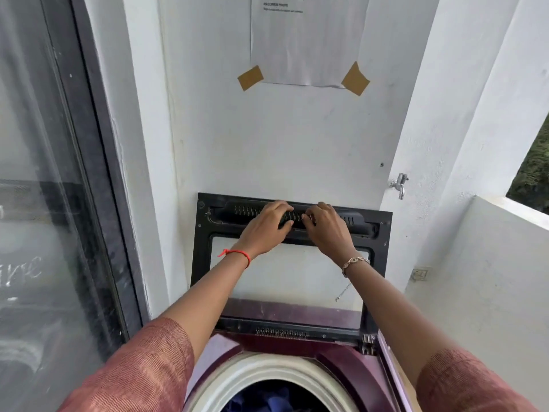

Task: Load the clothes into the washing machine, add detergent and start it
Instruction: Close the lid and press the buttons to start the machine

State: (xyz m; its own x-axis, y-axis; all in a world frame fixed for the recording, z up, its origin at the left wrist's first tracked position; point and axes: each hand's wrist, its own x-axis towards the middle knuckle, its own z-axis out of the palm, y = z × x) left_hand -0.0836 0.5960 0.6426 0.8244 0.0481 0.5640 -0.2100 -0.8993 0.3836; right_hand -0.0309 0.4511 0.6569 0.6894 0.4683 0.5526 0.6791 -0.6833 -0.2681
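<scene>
Left hand (269,223), right hand (325,226) grip raised lid (383,233) top bar — drum (261,370) cut off, blue clothes (267,401) barely visible.

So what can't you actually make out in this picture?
Head view:
- Blue clothes in the white round drum: mostly cut off by the bottom edge.
- White paper notice taped to the wall: print too small, top cut off.
- Right hand, its grip on the black-framed glass lid: thumb hidden behind the hand itself.
</scene>
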